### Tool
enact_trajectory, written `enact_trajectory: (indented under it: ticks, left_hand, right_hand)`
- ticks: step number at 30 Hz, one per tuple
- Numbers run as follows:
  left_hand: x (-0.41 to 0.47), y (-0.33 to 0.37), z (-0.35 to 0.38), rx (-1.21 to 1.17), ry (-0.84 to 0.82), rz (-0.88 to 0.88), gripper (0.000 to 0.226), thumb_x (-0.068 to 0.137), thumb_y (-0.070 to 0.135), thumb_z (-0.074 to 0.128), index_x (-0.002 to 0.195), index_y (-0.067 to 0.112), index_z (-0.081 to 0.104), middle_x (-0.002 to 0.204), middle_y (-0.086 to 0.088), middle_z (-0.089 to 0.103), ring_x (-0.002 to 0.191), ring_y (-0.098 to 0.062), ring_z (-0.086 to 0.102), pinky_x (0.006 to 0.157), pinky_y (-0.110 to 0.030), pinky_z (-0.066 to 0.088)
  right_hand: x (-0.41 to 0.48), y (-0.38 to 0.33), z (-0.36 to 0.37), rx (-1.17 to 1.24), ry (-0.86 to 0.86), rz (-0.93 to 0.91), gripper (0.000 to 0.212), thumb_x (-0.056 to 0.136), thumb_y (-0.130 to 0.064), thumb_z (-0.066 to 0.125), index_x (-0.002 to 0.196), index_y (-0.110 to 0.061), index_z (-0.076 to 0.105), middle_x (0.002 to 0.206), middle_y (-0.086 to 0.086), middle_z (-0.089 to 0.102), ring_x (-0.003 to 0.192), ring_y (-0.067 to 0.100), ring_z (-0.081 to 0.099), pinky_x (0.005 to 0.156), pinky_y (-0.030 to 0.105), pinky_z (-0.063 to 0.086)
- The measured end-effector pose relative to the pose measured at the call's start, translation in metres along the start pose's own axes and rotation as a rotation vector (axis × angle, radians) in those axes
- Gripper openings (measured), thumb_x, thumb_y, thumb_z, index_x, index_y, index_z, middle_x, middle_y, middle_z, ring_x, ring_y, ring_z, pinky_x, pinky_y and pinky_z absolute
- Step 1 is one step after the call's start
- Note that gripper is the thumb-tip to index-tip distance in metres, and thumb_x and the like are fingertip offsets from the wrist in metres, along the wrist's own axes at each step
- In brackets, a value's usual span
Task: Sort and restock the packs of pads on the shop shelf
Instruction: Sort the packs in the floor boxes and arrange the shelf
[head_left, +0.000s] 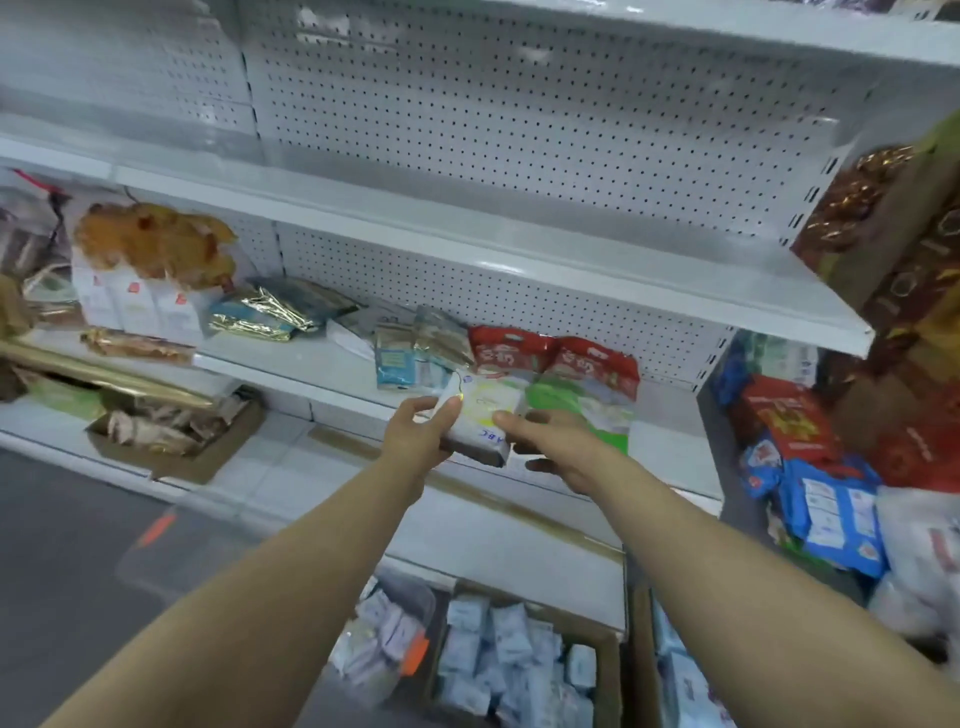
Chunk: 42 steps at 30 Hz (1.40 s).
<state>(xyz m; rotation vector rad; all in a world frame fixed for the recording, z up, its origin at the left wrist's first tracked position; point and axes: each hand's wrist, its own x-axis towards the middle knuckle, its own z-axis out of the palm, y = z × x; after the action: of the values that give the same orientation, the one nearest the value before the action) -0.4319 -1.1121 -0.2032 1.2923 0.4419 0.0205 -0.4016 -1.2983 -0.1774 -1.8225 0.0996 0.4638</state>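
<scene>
Our left hand (418, 434) and right hand (550, 447) grip white ABC pad pack (485, 410), fingers curled round it. Placing step, we judge; next, slide it past fingertips onto shelf (322, 364).

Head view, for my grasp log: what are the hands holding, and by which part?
One white pack of pads: the left hand grips its left end, the right hand its right end.

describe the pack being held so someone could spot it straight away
On the white shelf unit, look at the middle shelf, where red and green packs lie at its right end. Just in front of them the left hand and right hand hold a white pack. Unlike them it is pale, with a yellow-green circle and blue letters.
</scene>
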Motion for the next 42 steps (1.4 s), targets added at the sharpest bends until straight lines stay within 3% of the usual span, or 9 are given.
enact_trajectory:
  ticks: [8, 15, 19, 23, 28, 32, 35, 37, 42]
  left_hand:
    - [0.064, -0.085, -0.112, 0.136, 0.093, -0.237, 0.038, 0.089, 0.04, 0.073, 0.116, 0.017, 0.061, 0.107, -0.012, 0.069, 0.096, -0.027, 0.067, 0.07, -0.029, 0.052]
    - [0.134, -0.192, -0.189, 0.32, 0.099, -0.463, 0.034, 0.086, 0.032, 0.079, 0.109, 0.01, 0.066, 0.083, -0.002, 0.063, 0.07, -0.016, 0.055, 0.057, -0.025, 0.04]
    - [0.164, -0.249, -0.218, 0.364, 0.112, -0.576, 0.018, 0.085, 0.022, 0.08, 0.085, 0.012, 0.065, 0.079, -0.007, 0.064, 0.067, -0.017, 0.059, 0.062, -0.026, 0.046]
    - [0.199, -0.303, -0.246, 0.396, 0.154, -0.675, 0.033, 0.063, 0.042, 0.085, 0.079, 0.02, 0.067, 0.091, -0.014, 0.072, 0.08, -0.03, 0.067, 0.074, -0.038, 0.051]
    - [0.236, -0.347, -0.276, 0.386, 0.184, -0.738, 0.047, 0.078, 0.042, 0.079, 0.112, 0.011, 0.07, 0.108, -0.015, 0.072, 0.104, -0.032, 0.068, 0.096, -0.044, 0.052]
    - [0.262, -0.367, -0.294, 0.408, 0.179, -0.75, 0.071, 0.07, 0.052, 0.074, 0.129, 0.013, 0.066, 0.12, -0.009, 0.068, 0.115, -0.03, 0.061, 0.104, -0.047, 0.048]
    - [0.276, -0.369, -0.301, 0.377, 0.198, -0.758, 0.047, 0.082, 0.044, 0.074, 0.118, 0.014, 0.068, 0.112, -0.004, 0.067, 0.11, -0.024, 0.06, 0.099, -0.038, 0.047]
    - [0.286, -0.371, -0.307, 0.35, 0.227, -0.763, 0.037, 0.086, 0.041, 0.073, 0.107, 0.011, 0.067, 0.109, -0.006, 0.068, 0.109, -0.027, 0.061, 0.095, -0.035, 0.046]
    - [0.299, -0.364, -0.312, 0.515, 0.234, -0.703, 0.073, 0.094, 0.041, 0.066, 0.152, 0.011, 0.036, 0.152, -0.006, 0.045, 0.14, -0.028, 0.041, 0.111, -0.036, 0.032]
  right_hand:
    - [0.081, 0.088, 0.119, 0.091, -0.074, 0.284, 0.043, 0.076, -0.041, 0.087, 0.103, -0.011, 0.074, 0.095, 0.0, 0.074, 0.089, 0.015, 0.064, 0.075, 0.03, 0.053]
    - [0.142, 0.182, 0.197, 0.115, -0.106, 0.556, 0.03, 0.088, -0.025, 0.079, 0.106, -0.003, 0.071, 0.111, 0.018, 0.074, 0.093, 0.023, 0.067, 0.086, 0.035, 0.055]
    - [0.175, 0.242, 0.236, 0.157, -0.078, 0.678, 0.021, 0.092, -0.014, 0.074, 0.104, 0.004, 0.07, 0.11, 0.017, 0.074, 0.087, 0.022, 0.07, 0.063, 0.026, 0.059]
    - [0.216, 0.292, 0.277, 0.049, -0.005, 0.728, 0.022, 0.089, -0.012, 0.077, 0.105, 0.002, 0.07, 0.097, 0.014, 0.073, 0.084, 0.026, 0.072, 0.083, 0.042, 0.062]
    - [0.269, 0.335, 0.324, -0.138, -0.021, 0.743, 0.03, 0.087, -0.032, 0.079, 0.099, -0.005, 0.074, 0.09, 0.008, 0.074, 0.084, 0.024, 0.071, 0.079, 0.036, 0.058]
    - [0.304, 0.35, 0.355, -0.219, -0.03, 0.708, 0.038, 0.088, -0.035, 0.073, 0.117, -0.01, 0.07, 0.096, 0.009, 0.074, 0.084, 0.024, 0.071, 0.079, 0.038, 0.06]
    - [0.321, 0.351, 0.371, -0.222, -0.044, 0.7, 0.038, 0.091, -0.029, 0.07, 0.126, -0.014, 0.066, 0.1, 0.01, 0.073, 0.076, 0.018, 0.065, 0.066, 0.028, 0.052]
    - [0.332, 0.349, 0.378, -0.188, -0.046, 0.702, 0.049, 0.092, -0.029, 0.071, 0.137, -0.016, 0.058, 0.112, 0.01, 0.07, 0.085, 0.019, 0.067, 0.07, 0.025, 0.052]
    - [0.344, 0.339, 0.386, -0.286, -0.078, 0.687, 0.064, 0.092, -0.039, 0.068, 0.149, -0.017, 0.048, 0.145, 0.003, 0.055, 0.127, 0.025, 0.056, 0.093, 0.028, 0.044]
